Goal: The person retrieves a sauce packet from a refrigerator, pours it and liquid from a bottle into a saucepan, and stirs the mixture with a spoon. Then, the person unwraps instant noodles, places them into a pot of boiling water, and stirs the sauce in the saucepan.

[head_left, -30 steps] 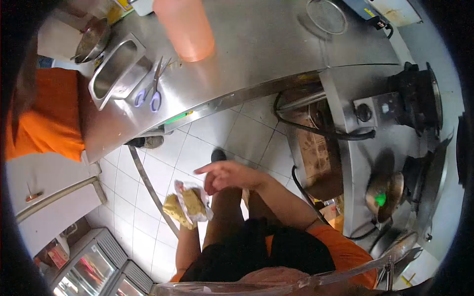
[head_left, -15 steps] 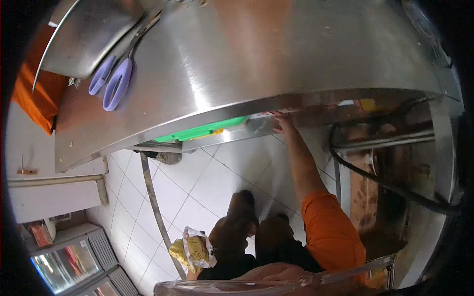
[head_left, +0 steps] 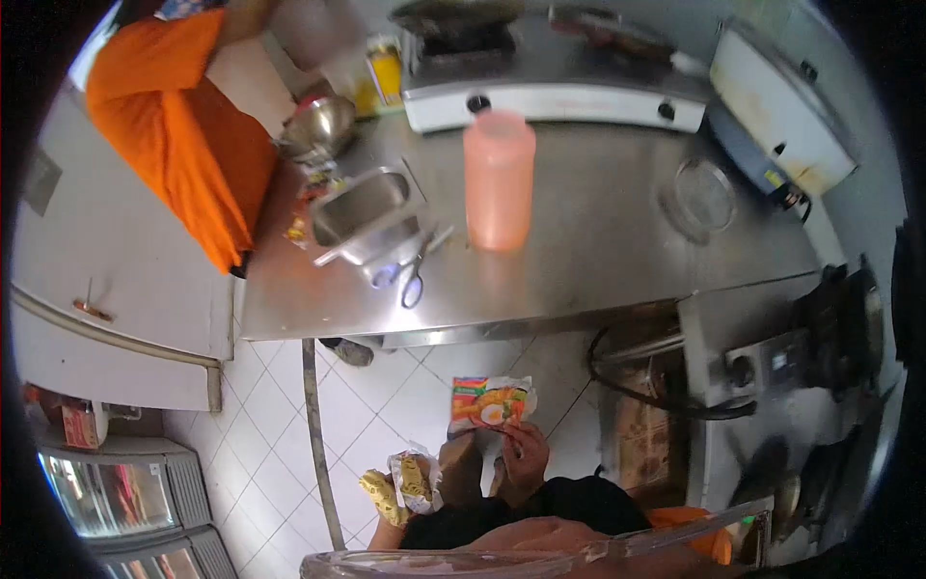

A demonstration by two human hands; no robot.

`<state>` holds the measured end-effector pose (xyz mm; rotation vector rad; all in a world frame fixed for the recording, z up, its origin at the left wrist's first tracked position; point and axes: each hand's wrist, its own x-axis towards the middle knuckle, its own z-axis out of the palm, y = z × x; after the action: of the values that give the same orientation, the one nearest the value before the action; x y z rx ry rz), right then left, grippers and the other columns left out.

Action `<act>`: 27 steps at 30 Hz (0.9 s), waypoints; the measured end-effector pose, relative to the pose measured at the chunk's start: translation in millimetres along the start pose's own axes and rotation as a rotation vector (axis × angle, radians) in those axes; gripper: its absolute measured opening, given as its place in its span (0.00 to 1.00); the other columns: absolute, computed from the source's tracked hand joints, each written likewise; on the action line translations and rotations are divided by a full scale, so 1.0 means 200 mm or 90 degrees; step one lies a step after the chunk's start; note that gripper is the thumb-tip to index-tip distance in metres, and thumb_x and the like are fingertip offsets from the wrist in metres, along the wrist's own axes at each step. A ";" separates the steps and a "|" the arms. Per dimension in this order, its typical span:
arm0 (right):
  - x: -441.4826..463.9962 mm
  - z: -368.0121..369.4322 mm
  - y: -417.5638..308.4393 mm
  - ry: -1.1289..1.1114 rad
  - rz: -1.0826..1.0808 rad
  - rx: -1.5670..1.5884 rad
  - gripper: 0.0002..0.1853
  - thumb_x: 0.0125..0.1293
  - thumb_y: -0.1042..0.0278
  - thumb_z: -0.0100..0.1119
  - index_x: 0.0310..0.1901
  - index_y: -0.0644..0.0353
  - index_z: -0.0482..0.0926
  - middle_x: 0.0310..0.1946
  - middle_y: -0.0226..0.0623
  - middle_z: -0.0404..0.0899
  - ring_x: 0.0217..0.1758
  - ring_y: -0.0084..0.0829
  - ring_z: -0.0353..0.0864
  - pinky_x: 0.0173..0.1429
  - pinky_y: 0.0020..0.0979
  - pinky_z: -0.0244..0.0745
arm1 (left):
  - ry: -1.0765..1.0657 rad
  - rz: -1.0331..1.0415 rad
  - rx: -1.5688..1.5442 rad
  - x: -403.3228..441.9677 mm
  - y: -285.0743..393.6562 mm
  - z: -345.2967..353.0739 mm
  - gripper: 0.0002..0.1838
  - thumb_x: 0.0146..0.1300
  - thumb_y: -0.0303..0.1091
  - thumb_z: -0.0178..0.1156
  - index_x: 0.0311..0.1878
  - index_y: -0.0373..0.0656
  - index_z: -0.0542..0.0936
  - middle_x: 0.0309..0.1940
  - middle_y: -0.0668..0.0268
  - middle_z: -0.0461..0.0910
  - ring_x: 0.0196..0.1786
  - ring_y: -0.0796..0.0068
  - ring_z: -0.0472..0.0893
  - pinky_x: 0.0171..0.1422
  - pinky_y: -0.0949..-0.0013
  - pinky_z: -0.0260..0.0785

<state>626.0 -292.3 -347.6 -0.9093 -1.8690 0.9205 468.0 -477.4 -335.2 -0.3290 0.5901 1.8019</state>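
**Packet and Wrapped Items, Lower Centre**

The colourful packet (head_left: 490, 403) is pinched in the right hand (head_left: 526, 457), lower centre. The left hand (head_left: 391, 526), apart, supports yellow wrapped items (head_left: 386, 498). Scissors (head_left: 412, 282) rest on the steel table (head_left: 617, 246), upper left of the packet.

On the worktable (head_left: 608, 280), the jug (head_left: 499, 183) stands near the middle, in front of the stove (head_left: 569, 106). To the left of the jug is the rectangular pan (head_left: 363, 210), with the scissors (head_left: 412, 274) near its front right corner. The bowl (head_left: 328, 124) is behind the pan. The strainer (head_left: 705, 195) lies to the right. Before the table, the noodle packet (head_left: 490, 400) is in the right hand (head_left: 526, 455), the wrapped packages (head_left: 415, 482) in the left hand (head_left: 393, 513).
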 end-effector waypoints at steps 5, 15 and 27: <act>0.74 -0.12 -0.66 -0.078 -0.122 0.215 0.14 0.53 0.86 0.51 0.43 0.71 0.72 0.40 0.43 0.71 0.44 0.31 0.74 0.45 0.25 0.71 | -0.047 0.065 -0.045 -0.26 0.05 0.41 0.30 0.54 0.56 0.46 0.56 0.47 0.62 0.50 0.56 0.67 0.52 0.57 0.69 0.50 0.49 0.65; 2.06 0.66 -0.71 -0.140 -0.073 0.181 0.12 0.54 0.75 0.56 0.41 0.63 0.76 0.40 0.37 0.72 0.38 0.24 0.73 0.42 0.22 0.68 | -0.180 0.211 0.030 -0.04 0.49 0.92 0.32 0.53 0.53 0.49 0.59 0.47 0.61 0.57 0.60 0.62 0.60 0.56 0.62 0.59 0.43 0.55; 1.51 -0.11 -1.37 -0.335 -0.300 0.052 0.10 0.45 0.71 0.61 0.33 0.57 0.79 0.46 0.41 0.64 0.48 0.37 0.66 0.51 0.33 0.63 | -0.432 0.199 0.146 0.30 0.84 1.22 0.33 0.42 0.38 0.67 0.54 0.41 0.68 0.50 0.59 0.71 0.53 0.62 0.71 0.57 0.57 0.63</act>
<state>466.3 -156.7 3.1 -0.1499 -2.3250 0.9825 307.7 -331.7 -124.0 0.5457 0.3624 1.9639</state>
